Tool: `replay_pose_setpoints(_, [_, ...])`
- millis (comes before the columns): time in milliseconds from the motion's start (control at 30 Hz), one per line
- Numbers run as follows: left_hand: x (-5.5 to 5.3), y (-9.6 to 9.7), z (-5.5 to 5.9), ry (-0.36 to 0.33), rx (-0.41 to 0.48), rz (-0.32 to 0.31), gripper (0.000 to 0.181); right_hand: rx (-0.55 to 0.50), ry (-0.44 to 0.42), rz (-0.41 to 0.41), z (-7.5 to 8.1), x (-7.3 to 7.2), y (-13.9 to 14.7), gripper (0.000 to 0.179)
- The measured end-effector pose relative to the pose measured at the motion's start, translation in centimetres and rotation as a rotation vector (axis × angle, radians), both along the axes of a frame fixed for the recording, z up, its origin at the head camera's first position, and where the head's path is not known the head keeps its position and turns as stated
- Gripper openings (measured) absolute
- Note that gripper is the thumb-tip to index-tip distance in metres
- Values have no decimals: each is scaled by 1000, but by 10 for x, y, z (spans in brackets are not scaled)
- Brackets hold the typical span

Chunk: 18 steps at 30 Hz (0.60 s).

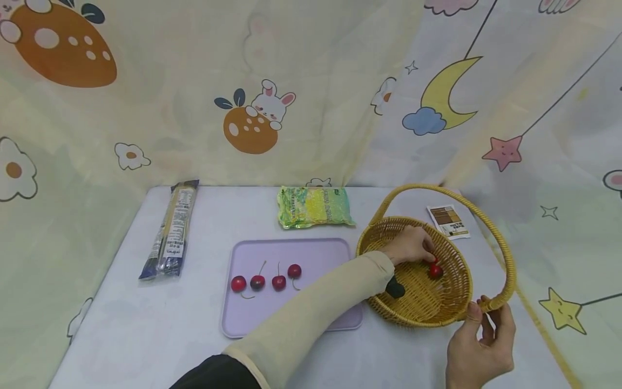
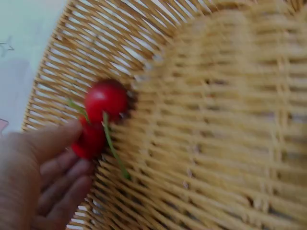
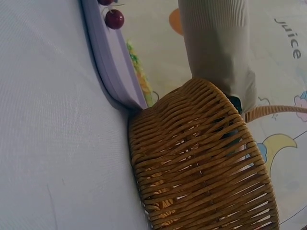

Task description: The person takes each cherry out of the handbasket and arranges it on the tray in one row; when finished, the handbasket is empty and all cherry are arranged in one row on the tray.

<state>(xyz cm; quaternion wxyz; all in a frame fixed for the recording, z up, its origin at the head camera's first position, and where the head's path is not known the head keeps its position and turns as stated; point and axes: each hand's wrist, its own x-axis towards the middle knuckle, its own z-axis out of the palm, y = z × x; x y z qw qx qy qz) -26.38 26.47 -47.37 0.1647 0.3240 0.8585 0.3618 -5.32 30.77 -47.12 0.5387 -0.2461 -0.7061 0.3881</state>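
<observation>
My left hand (image 1: 412, 246) reaches into the yellow wicker basket (image 1: 408, 319), its thumb and fingers pinching a red cherry (image 2: 89, 140) near the basket's side. Right against that cherry lies a second cherry (image 2: 106, 99), with a green stem (image 2: 114, 151) in front of it. At the basket's near right, my right hand (image 1: 481, 346) grips the foot of the tall handle (image 1: 508, 270) between thumb and fingers. The right wrist view shows the basket's woven outer wall (image 3: 201, 167) but not the hand. Several dark red cherries (image 1: 279, 282) with stems lie in a row on a lilac tray (image 1: 286, 324).
Behind the tray lies a green and yellow packet (image 1: 316, 207). A long clear-and-dark package (image 1: 176, 229) is at the table's left. Beyond the basket there is a small brown and white sachet (image 1: 449, 222). A patterned cloth (image 1: 330, 108) hangs behind the white table (image 1: 131, 335).
</observation>
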Motion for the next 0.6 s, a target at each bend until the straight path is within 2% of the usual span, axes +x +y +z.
replay_pose_setpoints(133, [1,-1,3,15,13,-1,19,16,-16,-12,2,1,0,37])
replay_pose_setpoints(200, [1,-1,2,30,11,-3,18,31,-27,2,-3,2,4,39])
replay_pose_setpoints(400, [2,4,-1,47,-59,-4,22,42,-10,46,-8,2,6,41])
replay_pose_setpoints(600, [6,7,0,140,-120,-57,14,73,-24,37,-7,3,7,42])
